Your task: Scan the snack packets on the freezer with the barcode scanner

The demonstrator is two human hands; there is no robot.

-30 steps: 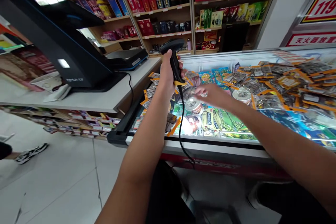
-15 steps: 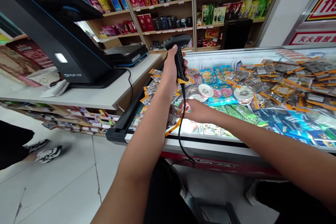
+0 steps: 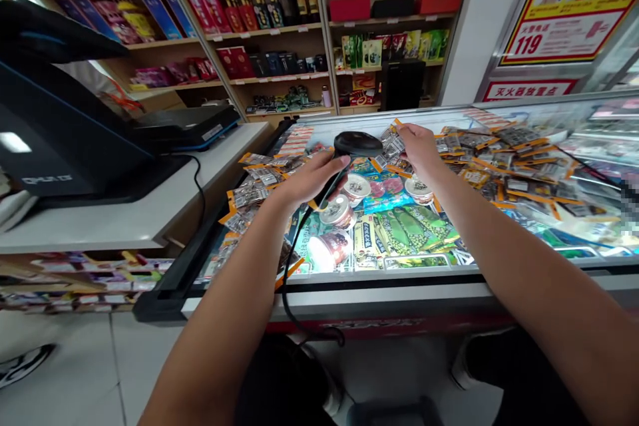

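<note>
My left hand (image 3: 315,178) is wrapped round the grip of a black barcode scanner (image 3: 357,144), whose cable hangs down over the freezer's front edge. In my right hand (image 3: 419,146), the fingers pinch the orange edge of a clear snack packet (image 3: 391,144), close to the scanner's head. A white label shows on the packet. Beneath the hands lie several round tubs (image 3: 337,212) and green bags (image 3: 402,229) in the lit chest freezer. Similar orange-edged packets form one pile on the left (image 3: 249,194) and another on the right (image 3: 519,163).
A white counter (image 3: 144,213) with a black scale terminal (image 3: 74,126) stands at the left. The freezer's front rim (image 3: 379,299) runs below my forearms. Stocked shelves (image 3: 274,33) stand behind. A person's shoe (image 3: 24,365) shows at the lower left.
My right hand has moved from low beside the tubs up to the scanner's right, now with a packet. The scanner sits lower and its head faces the packet. The view has swung right.
</note>
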